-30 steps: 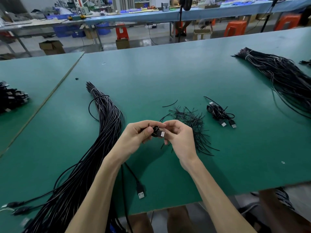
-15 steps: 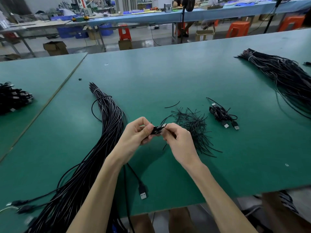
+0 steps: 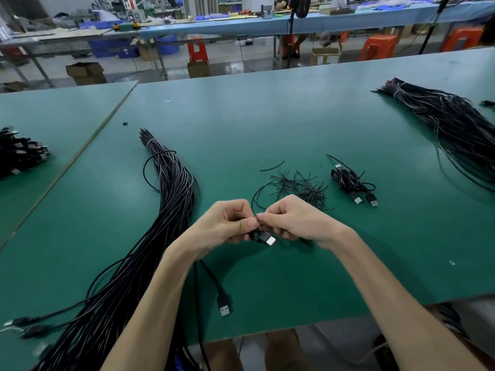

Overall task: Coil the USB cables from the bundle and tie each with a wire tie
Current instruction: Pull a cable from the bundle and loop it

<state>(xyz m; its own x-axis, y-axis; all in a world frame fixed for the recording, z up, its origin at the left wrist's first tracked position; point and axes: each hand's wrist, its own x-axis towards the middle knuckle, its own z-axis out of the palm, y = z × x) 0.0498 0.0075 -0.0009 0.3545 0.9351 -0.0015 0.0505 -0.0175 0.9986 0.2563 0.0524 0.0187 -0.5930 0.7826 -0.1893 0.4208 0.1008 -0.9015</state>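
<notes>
Over the green table [image 3: 267, 124], my left hand [image 3: 227, 223] and my right hand [image 3: 292, 220] meet fingertip to fingertip. Between them sits a small coiled black USB cable [image 3: 263, 236] with its silver plug pointing toward me. Both hands pinch a thin black wire tie at the coil; the tie's loose end [image 3: 254, 199] arcs up between the hands. A long bundle of black USB cables [image 3: 166, 199] lies to the left. A pile of black wire ties [image 3: 302, 186] lies just beyond my right hand. A tied coil [image 3: 351, 183] rests to its right.
A loose USB plug [image 3: 224, 306] lies near the table's front edge under my left forearm. Another large cable bundle [image 3: 455, 129] spreads at the far right. Coiled cables [image 3: 18, 153] are heaped on the left table. Stools and boxes stand beyond.
Both hands have drawn slightly toward me and turned the coil, so its silver plug now shows beneath the fingers. The tie's loose end now loops up between the hands.
</notes>
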